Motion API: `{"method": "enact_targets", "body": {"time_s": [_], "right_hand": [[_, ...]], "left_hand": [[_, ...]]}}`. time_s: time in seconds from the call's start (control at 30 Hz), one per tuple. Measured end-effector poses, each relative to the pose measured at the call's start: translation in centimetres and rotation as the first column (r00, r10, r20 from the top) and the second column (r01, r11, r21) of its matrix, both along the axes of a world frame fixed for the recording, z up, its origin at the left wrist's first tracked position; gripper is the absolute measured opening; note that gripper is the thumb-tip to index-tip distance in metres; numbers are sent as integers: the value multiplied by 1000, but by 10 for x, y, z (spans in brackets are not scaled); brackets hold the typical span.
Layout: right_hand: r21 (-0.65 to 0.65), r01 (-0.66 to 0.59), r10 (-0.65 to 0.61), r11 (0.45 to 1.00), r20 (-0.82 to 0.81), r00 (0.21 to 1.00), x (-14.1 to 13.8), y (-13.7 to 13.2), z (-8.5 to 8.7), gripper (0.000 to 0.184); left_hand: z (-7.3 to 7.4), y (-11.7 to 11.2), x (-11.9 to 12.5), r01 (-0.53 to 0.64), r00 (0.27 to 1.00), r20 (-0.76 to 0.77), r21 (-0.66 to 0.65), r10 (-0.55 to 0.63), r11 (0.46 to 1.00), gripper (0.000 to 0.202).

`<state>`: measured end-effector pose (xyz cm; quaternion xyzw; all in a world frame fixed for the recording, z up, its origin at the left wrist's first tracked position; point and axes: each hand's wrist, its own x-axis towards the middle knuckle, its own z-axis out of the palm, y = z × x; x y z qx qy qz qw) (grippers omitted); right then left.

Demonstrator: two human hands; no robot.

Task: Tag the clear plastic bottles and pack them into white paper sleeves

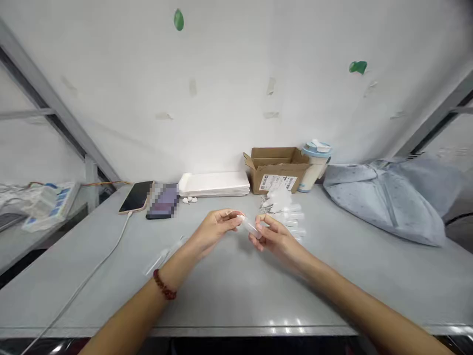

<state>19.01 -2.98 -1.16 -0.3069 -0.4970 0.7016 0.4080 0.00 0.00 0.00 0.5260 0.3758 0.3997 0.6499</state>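
Observation:
Above the middle of the table, a small clear plastic tube [251, 227] is held at a tilt between my two hands. The fingers of my left hand [216, 226] pinch its upper left end, where something small and white shows. My right hand [275, 236] grips the lower right end between thumb and fingers. Just beyond my right hand lies a pile of similar clear tubes [293, 217], some with white parts. A few more clear tubes [162, 259] rest on the table beside my left forearm. Several small white pieces [189, 199] lie farther back.
Along the wall stand a stack of white sheets or flat packs [216, 183], an open cardboard box [277, 172] and a blue-lidded cup [314, 165]. A grey bag [384, 202] lies at right. A charging phone [136, 196] trails a white cable [99, 266] at left, beside a dark pouch-like item [162, 201].

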Motion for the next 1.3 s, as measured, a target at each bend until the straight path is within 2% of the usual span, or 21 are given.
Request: {"method": "enact_targets", "body": {"time_s": [0.17, 0.27, 0.4, 0.47, 0.57, 0.67, 0.87, 1.1, 1.17, 1.2, 1.3], "right_hand": [[-70, 1, -5, 998, -55, 998, -3, 3, -5, 22], [-45, 4, -6, 999, -33, 999, -3, 2, -2, 24], [1, 15, -15, 1000, 65, 998, -3, 1, 6, 25], [18, 26, -28, 999, 109, 994, -2, 1, 8, 26], [45, 48, -55, 998, 161, 985, -2, 1, 11, 27], [47, 84, -92, 995, 191, 977, -2, 2, 11, 28], [55, 139, -148, 989, 206, 967, -1, 4, 9, 29], [201, 114, -173, 973, 310, 935, -1, 4, 8, 27], [295, 134, -242, 946, 370, 897, -1, 4, 4, 26], [375, 150, -308, 915, 407, 860, -1, 5, 1, 25], [634, 138, -523, 761, 474, 708, 0, 6, -8, 23]], "left_hand": [[4, 1, -3, 30, 1000, 7, -11, -30, 999, 23], [6, 0, -4, 39, 999, -2, 1, -39, 999, 22], [4, 0, -3, 31, 993, -117, 74, -22, 997, 24], [3, 0, -2, 34, 980, -196, 59, -22, 998, 28], [2, 0, -3, 88, 965, -249, 14, -82, 996, 36], [6, 0, -4, 145, 951, -287, 75, -118, 987, 32], [8, -2, -2, 151, 938, -339, 193, -78, 970, 29], [1, -2, -1, 179, 922, -365, 101, -130, 979, 42], [1, -2, -1, 158, 925, -362, 80, -119, 984, 42], [0, -2, -1, 144, 930, -351, 71, -110, 987, 42], [-1, -1, -1, 122, 941, -325, 66, -94, 990, 42]]}}
